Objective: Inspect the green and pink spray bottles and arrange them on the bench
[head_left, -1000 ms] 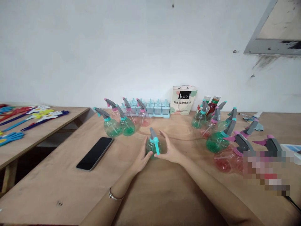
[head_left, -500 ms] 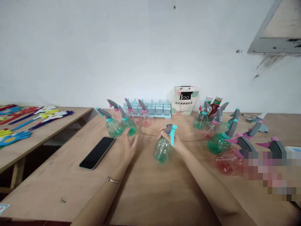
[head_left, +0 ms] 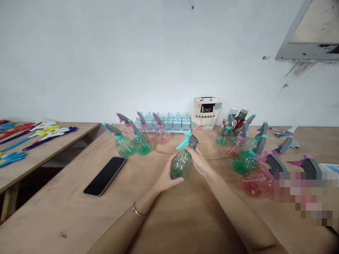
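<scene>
A clear green spray bottle (head_left: 182,165) with a grey head and turquoise trigger is held between my two hands over the middle of the wooden table. My left hand (head_left: 168,176) cups the round body from the left and below, thumb stretched along its base. Around the neck, just beneath the spray head, my right hand (head_left: 199,160) is closed; some of its fingers are hidden behind the bottle. The trigger points to the left. A green spray bottle (head_left: 143,144) stands behind and left of my hands, beside another green spray bottle (head_left: 125,145).
Pink spray bottles (head_left: 162,134) stand at the back left before a light-blue mould (head_left: 177,123). A paper bag (head_left: 206,114) leans on the wall. Several green and pink spray bottles (head_left: 245,164) crowd the right. A phone (head_left: 105,175) lies left; colourful hand-shaped sticks (head_left: 50,135) cover another table.
My left hand has moved right from beside the standing bottles and onto the held bottle. The held bottle has turned, so its trigger now points left. The view has shifted slightly.
</scene>
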`<control>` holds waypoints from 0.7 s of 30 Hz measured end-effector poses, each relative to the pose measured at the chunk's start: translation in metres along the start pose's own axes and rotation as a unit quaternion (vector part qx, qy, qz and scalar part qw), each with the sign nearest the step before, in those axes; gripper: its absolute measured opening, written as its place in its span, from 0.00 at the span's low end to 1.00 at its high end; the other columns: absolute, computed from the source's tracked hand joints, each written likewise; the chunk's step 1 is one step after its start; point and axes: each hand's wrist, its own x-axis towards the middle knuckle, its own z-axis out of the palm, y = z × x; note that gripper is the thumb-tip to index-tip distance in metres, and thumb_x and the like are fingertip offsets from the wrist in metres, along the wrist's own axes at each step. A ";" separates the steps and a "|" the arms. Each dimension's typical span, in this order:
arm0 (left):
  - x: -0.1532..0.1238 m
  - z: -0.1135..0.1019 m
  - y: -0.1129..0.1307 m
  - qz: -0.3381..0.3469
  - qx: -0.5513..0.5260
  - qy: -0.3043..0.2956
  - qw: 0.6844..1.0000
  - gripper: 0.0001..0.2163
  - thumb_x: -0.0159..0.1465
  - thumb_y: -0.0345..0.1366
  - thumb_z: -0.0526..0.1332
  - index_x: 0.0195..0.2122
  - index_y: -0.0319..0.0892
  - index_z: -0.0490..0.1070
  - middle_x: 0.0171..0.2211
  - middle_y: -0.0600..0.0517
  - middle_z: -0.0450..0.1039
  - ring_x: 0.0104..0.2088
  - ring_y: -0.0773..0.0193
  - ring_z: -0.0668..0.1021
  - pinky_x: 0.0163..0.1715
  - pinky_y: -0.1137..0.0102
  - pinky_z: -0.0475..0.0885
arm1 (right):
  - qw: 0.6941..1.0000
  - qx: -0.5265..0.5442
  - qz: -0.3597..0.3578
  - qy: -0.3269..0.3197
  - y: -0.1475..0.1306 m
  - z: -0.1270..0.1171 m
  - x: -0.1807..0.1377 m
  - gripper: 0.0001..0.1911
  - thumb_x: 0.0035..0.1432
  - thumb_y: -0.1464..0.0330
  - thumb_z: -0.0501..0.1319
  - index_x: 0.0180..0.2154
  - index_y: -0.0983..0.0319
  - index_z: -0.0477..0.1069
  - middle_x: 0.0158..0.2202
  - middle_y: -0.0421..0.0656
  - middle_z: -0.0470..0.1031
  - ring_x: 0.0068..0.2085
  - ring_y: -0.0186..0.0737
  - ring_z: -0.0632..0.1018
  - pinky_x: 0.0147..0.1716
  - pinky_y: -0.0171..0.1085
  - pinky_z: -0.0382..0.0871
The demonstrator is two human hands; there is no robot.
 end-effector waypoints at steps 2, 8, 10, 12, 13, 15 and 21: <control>0.001 0.014 0.007 -0.046 -0.064 -0.001 0.997 0.45 0.52 0.54 0.70 0.66 0.45 0.52 0.65 0.38 0.59 0.64 0.42 0.65 0.64 0.49 0.60 | 0.999 0.015 -0.010 -0.028 -0.009 -0.002 -0.005 0.22 0.44 0.56 0.69 0.37 0.55 0.63 0.38 0.36 0.73 0.45 0.40 0.74 0.45 0.37 0.68; -0.003 0.006 0.019 -0.080 -0.165 -0.137 0.974 0.43 0.50 0.64 0.66 0.62 0.46 0.62 0.60 0.41 0.69 0.59 0.41 0.72 0.59 0.50 0.67 | 0.985 0.012 0.043 -0.170 -0.019 -0.014 -0.003 0.18 0.41 0.58 0.71 0.33 0.59 0.72 0.36 0.43 0.80 0.42 0.45 0.79 0.36 0.39 0.72; -0.003 -0.001 0.016 -0.051 -0.132 -0.124 0.982 0.39 0.55 0.66 0.59 0.61 0.44 0.65 0.60 0.41 0.69 0.59 0.42 0.71 0.59 0.50 0.67 | 0.978 0.056 0.062 -0.189 -0.014 -0.012 0.001 0.16 0.41 0.58 0.69 0.32 0.59 0.74 0.36 0.45 0.82 0.43 0.48 0.81 0.36 0.39 0.74; -0.001 -0.013 0.009 -0.008 -0.043 -0.005 0.999 0.35 0.61 0.65 0.53 0.58 0.43 0.67 0.58 0.40 0.70 0.59 0.44 0.71 0.61 0.50 0.64 | 0.978 0.099 0.050 -0.175 -0.009 -0.010 0.005 0.15 0.40 0.60 0.67 0.33 0.59 0.75 0.38 0.45 0.83 0.47 0.49 0.81 0.40 0.40 0.76; 0.001 -0.021 0.005 0.011 0.017 0.091 0.996 0.32 0.63 0.62 0.53 0.57 0.43 0.67 0.57 0.40 0.70 0.59 0.46 0.71 0.62 0.50 0.62 | 0.978 0.117 0.037 -0.169 -0.008 -0.008 0.006 0.15 0.41 0.62 0.67 0.35 0.58 0.76 0.39 0.44 0.83 0.49 0.49 0.80 0.42 0.40 0.76; 0.007 -0.042 -0.004 0.027 0.140 0.289 0.947 0.27 0.65 0.55 0.56 0.58 0.43 0.64 0.58 0.40 0.67 0.61 0.49 0.68 0.64 0.52 0.59 | 0.973 0.145 0.015 -0.176 -0.006 -0.007 0.008 0.18 0.41 0.65 0.67 0.39 0.56 0.76 0.43 0.42 0.83 0.52 0.49 0.79 0.47 0.42 0.75; 0.031 -0.099 -0.037 -0.031 0.313 0.469 0.825 0.45 0.52 0.46 0.71 0.65 0.33 0.50 0.65 0.31 0.54 0.68 0.43 0.58 0.67 0.50 0.53 | 0.969 0.171 0.005 -0.179 -0.009 -0.010 0.009 0.19 0.43 0.67 0.70 0.42 0.56 0.75 0.43 0.42 0.83 0.53 0.49 0.80 0.52 0.44 0.75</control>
